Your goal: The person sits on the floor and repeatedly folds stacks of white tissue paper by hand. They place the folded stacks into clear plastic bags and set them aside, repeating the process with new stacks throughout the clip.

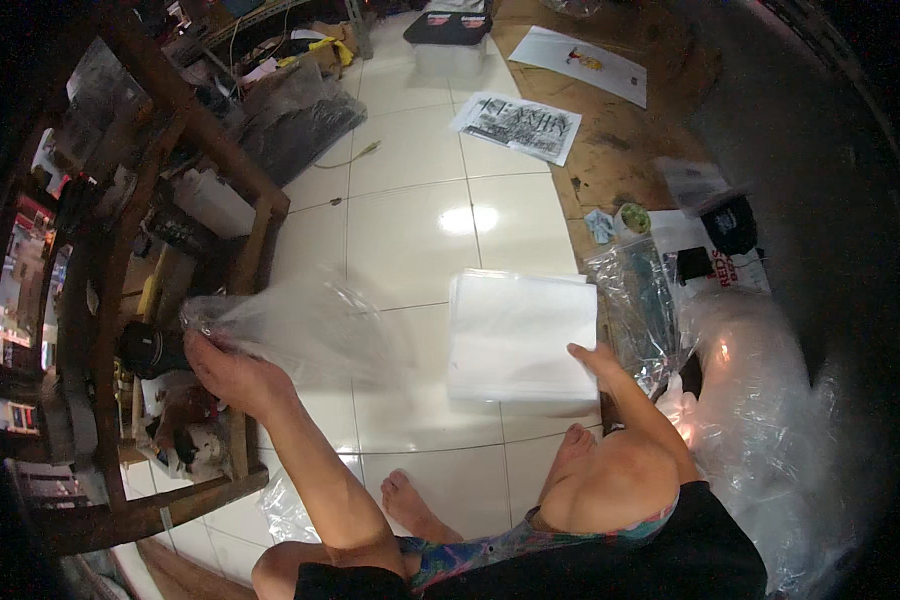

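My left hand is raised at the left beside the wooden shelf, its fingers closed on the edge of a clear plastic bag. The bag hangs out to the right over the tiles, blurred in part. In front of me lies a squarish stack of white sheets, with clear plastic showing along its far edge. My right hand grips the right edge of this stack. One digit lies on top and the other fingers are mostly hidden.
A wooden shelf with cluttered goods stands close on the left. At the right are clear plastic wrapping, a black cap and brown board. A printed sheet and a lidded box lie farther off. My bare feet rest on white tiles.
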A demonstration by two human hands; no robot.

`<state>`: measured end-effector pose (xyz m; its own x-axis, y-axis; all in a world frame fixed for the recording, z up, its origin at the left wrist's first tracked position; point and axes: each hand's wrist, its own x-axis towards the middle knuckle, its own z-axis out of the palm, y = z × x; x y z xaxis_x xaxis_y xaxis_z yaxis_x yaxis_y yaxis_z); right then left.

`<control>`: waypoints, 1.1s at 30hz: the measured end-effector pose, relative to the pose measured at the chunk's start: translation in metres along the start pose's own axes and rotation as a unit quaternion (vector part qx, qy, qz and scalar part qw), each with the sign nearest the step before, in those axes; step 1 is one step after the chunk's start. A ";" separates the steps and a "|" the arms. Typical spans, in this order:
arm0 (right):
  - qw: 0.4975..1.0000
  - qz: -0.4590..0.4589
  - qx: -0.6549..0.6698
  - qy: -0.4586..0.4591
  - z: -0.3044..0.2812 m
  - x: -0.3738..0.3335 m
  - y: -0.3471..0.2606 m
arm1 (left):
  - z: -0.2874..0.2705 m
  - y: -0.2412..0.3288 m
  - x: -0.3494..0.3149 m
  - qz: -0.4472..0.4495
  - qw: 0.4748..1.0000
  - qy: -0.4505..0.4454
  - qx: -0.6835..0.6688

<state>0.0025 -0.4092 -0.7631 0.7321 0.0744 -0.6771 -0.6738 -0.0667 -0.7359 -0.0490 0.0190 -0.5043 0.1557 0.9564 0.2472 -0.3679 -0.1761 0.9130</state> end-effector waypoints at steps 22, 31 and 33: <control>0.918 -0.101 0.117 -0.365 0.097 -0.086 -0.125 | 0.032 0.020 -0.073 -0.435 0.737 -0.333 -0.395; 0.942 -0.313 0.113 0.049 -0.003 -0.084 -0.155 | 0.034 -0.037 -0.078 -0.201 0.916 -0.345 -0.048; 0.919 -0.350 0.142 0.115 -0.047 -0.068 -0.161 | 0.042 -0.039 -0.092 -0.208 0.906 -0.369 0.013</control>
<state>0.0657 -0.4504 -0.5983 0.9759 -0.2139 -0.0436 -0.0039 0.1827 -0.9832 -0.0104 -0.0721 -0.5488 0.8498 0.5267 0.0198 -0.1154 0.1493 0.9820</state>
